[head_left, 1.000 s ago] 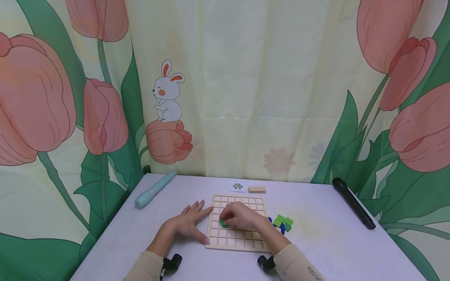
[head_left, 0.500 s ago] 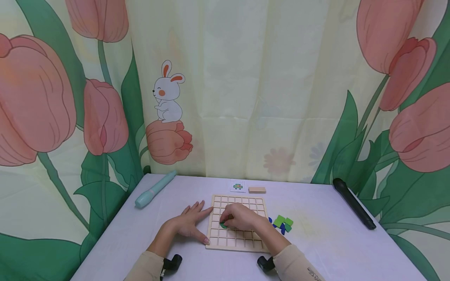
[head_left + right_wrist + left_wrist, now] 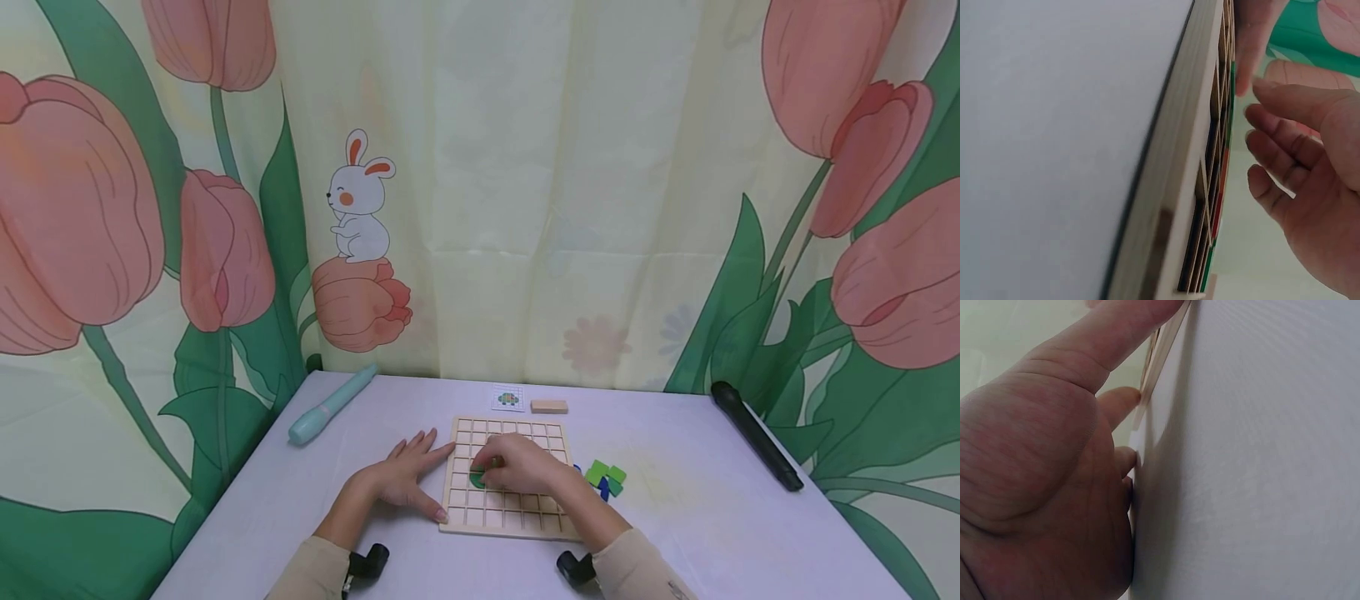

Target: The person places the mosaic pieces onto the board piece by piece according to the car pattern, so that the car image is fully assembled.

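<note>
A wooden grid board (image 3: 517, 523) lies on the white table. My left hand (image 3: 401, 483) is spread flat beside it, thumb and index finger touching the board's left edge. Over the board's middle hovers my right hand (image 3: 519, 465), its fingers loosely bent. A dark green piece (image 3: 477, 478) sits in the grid just under its fingertips. In the right wrist view the right hand's fingers (image 3: 1272, 147) are apart from the board and nothing shows between them. Green and red pieces (image 3: 1219, 200) line the grid there; from the head view the right hand hides part of them.
Right of the board lie several loose green pieces (image 3: 597, 472) and blue pieces (image 3: 603, 489). Behind the board are a small picture card (image 3: 507, 398) and a wooden block (image 3: 549, 407). A teal stick-shaped object (image 3: 330, 406) lies back left, a black one (image 3: 753, 435) at right.
My right hand has lifted slightly and shifted a little right, off the dark green piece, which now shows more fully in the grid. My left hand has stayed put.
</note>
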A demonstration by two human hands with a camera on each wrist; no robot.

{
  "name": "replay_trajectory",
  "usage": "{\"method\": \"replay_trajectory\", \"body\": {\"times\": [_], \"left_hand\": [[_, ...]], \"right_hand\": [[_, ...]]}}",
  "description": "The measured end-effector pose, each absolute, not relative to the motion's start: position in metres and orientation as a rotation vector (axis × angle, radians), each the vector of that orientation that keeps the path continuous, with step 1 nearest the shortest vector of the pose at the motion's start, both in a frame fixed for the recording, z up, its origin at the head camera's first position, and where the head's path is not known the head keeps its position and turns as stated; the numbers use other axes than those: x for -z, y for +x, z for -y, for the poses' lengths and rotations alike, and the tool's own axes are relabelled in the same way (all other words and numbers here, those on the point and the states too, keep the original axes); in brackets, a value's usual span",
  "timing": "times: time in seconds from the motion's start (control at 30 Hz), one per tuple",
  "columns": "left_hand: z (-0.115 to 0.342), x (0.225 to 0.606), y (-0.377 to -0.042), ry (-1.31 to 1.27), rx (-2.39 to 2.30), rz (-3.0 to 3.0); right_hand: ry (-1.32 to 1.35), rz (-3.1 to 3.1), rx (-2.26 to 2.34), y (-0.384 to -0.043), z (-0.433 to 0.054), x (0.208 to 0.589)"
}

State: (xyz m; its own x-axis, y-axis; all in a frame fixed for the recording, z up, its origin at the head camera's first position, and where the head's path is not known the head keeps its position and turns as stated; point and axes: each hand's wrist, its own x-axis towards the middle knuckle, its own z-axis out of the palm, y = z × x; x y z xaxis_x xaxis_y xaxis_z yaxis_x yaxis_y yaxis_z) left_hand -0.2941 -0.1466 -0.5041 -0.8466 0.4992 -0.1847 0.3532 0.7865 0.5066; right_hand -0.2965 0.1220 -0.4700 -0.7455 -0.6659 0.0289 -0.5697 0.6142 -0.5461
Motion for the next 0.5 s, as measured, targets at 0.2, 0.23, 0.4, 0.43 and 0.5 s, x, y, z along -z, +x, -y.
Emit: {"method": "replay_trajectory", "body": {"times": [0.2, 0.23, 0.4, 0.43, 0.5], "left_hand": [[0.146, 0.505, -0.295, 0.659, -0.668, -2.672], [0.146, 0.505, -0.295, 0.658, -0.669, -2.673], [0.146, 0.505, -0.295, 0.658, -0.665, -2.674], [0.147, 0.505, -0.295, 0.659, -0.664, -2.674], [0.147, 0.505, -0.295, 0.659, -0.663, -2.674]], "right_hand": [[-1.001, -2.716, 0.886, -0.291, -0.139, 0.464], [-0.999, -2.723, 0.900, -0.291, -0.142, 0.464], [-0.973, -2.758, 0.976, -0.293, -0.162, 0.463], [-0.955, -2.765, 0.989, -0.293, -0.167, 0.464], [-0.917, -2.770, 1.026, -0.295, -0.174, 0.464]]}}
